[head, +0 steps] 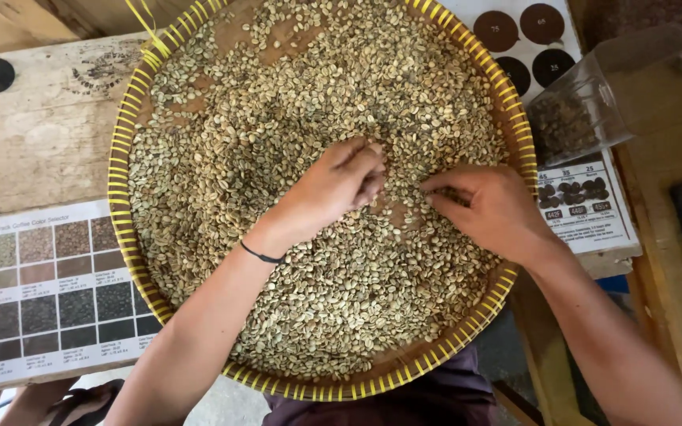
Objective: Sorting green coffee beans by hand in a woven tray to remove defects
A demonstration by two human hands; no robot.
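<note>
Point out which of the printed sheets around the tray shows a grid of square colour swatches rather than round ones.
The sheet at the left, by the left forearm: its swatches are squares, pale to near black. The sheet at the upper right shows dark brown circles.

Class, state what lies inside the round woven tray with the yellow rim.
The round woven tray holds pale green coffee beans, with brown base showing in gaps. Left hand and right hand cover the beans beneath them.

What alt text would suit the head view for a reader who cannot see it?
Seen from above, a left hand and right hand pick with pinched fingers through pale green coffee beans filling a round woven tray with a yellow rim. A printed colour chart lies to its left and a clear plastic container to its right.
</note>
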